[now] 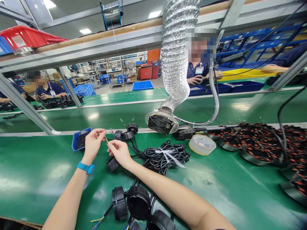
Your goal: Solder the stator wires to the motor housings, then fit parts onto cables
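Note:
Over the bench, my left hand point(95, 142) pinches the end of a thin yellow-green wire point(106, 140). Close beside it, the fingers of my right hand point(119, 152) are closed on the same wire a little lower down. Black cables with round black caps point(132, 128) lie just behind my hands. Another black cap point(112, 164) sits under my right hand. A tied coil of black cable point(165, 155) rests to the right. Nearer to me are several larger black caps point(139, 202) with coloured wire ends. My fingertips partly hide the wire.
A blue bin point(81, 140) of small dark parts stands left of my hands. To the right are a fume duct with a fan point(160, 124), a round tub point(202, 144) and many wound copper-and-black rings point(255, 153). Co-workers sit across the bench.

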{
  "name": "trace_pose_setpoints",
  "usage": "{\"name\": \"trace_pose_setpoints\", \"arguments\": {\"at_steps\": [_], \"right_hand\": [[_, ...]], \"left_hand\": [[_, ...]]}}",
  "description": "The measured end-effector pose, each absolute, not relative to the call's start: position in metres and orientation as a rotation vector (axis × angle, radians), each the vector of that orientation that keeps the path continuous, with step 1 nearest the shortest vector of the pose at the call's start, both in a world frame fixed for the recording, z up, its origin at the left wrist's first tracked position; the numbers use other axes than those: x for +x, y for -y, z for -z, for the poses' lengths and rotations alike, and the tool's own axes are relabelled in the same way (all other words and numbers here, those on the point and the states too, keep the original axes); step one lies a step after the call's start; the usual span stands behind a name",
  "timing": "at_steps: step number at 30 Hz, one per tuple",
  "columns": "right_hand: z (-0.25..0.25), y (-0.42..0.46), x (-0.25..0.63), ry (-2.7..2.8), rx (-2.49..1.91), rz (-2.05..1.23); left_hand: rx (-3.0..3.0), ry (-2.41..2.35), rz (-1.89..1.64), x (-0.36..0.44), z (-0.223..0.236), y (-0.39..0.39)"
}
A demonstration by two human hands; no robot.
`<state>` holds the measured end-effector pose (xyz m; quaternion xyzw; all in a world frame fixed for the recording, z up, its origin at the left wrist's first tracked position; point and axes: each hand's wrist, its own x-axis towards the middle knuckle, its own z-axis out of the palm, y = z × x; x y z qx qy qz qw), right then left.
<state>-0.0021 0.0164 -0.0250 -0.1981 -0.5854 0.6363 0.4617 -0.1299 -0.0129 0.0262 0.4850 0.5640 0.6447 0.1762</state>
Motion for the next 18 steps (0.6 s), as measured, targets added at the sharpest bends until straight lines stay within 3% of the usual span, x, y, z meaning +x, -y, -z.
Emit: {"name": "trace_pose_setpoints", "arguments": {"at_steps": [18], "right_hand": [[0.0298,-0.0168,-0.0015,1.537,-0.498,-1.481]], "left_hand": [[1.550,-1.647,-1.730,-0.1301,-0.0328,0.0175]]}}
